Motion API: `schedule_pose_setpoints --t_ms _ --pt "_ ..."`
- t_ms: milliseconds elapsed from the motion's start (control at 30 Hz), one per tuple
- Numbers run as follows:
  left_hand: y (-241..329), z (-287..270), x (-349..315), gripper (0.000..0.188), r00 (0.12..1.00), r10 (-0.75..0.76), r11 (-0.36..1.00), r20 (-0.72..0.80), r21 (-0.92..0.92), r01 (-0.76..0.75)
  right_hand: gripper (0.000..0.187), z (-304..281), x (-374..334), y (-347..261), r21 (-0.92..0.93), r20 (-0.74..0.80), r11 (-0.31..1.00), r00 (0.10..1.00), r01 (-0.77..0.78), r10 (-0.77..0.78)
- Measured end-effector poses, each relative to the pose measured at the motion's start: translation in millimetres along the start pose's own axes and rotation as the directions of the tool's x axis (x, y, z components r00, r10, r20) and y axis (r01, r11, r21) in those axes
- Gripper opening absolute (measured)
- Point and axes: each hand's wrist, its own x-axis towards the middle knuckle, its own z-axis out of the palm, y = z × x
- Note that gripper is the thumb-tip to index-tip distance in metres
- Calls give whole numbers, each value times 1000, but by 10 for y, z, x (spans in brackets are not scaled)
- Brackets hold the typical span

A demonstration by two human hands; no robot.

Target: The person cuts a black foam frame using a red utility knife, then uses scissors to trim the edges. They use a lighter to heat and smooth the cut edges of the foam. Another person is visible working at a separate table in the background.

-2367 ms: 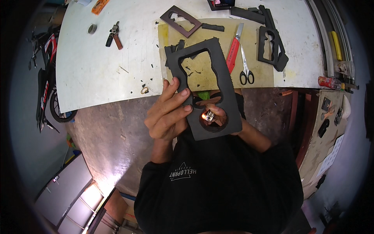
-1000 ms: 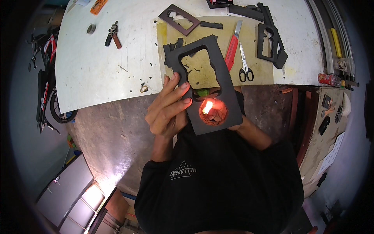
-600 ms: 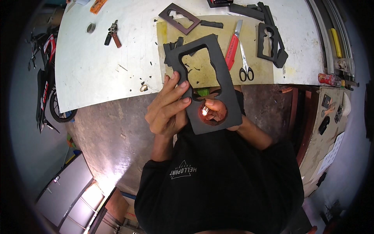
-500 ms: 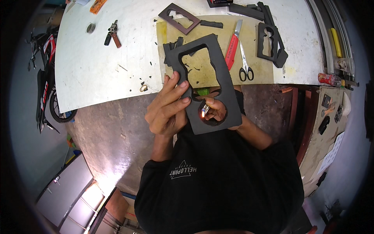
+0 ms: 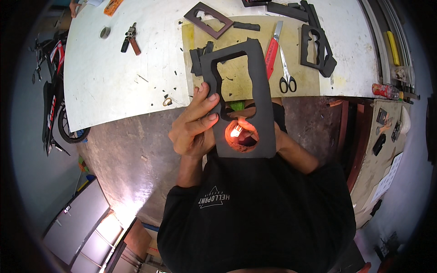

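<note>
A black foam block (image 5: 263,91) with a large wavy cutout and a round hole is held up in front of my chest. My left hand (image 5: 193,123) grips its left edge, fingers on the face. Behind the block, my right hand (image 5: 246,125) shows only partly through the round hole. It holds a lighter (image 5: 236,131) whose flame lights the hole's inner wall orange. Most of the right hand is hidden by the foam. On the table beyond lie a red-handled cutter knife (image 5: 272,53) and scissors (image 5: 286,73).
The white table (image 5: 104,77) bears a yellowish cutting mat (image 5: 300,82), foam scraps (image 5: 195,61), a brown cut-out foam frame (image 5: 209,20), a smaller black foam piece (image 5: 310,48) and a clamp-like tool (image 5: 131,40). A bottle (image 5: 384,92) lies at the right edge. Another person's hand (image 5: 73,8) shows at far left.
The foam block has turned slightly more upright and shifted a little. The flame's glow inside the round hole has grown brighter. A person's hand has appeared at the far left.
</note>
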Motion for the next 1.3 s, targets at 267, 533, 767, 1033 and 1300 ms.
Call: schedule_pose_setpoints --t_ms 267,533,767,1033,1300 --pt "-16 23 -21 18 1000 -17 999 -4 -31 17 23 79 139 -466 242 119 925 955 -293 272" --pt "-35 11 -36 19 1000 -22 998 3 -51 22 23 83 78 -348 -130 50 980 989 148 -142" --pt "-30 -4 -9 18 1000 -11 999 16 -48 12 22 29 76 -355 -151 139 969 975 193 -173" --pt "-31 -11 -9 18 999 -21 997 27 -72 23 29 14 93 -262 -202 53 966 986 163 -155" --pt "-22 -1 -5 19 999 -16 999 30 -33 17 29 82 167 -318 220 50 951 976 -218 212"
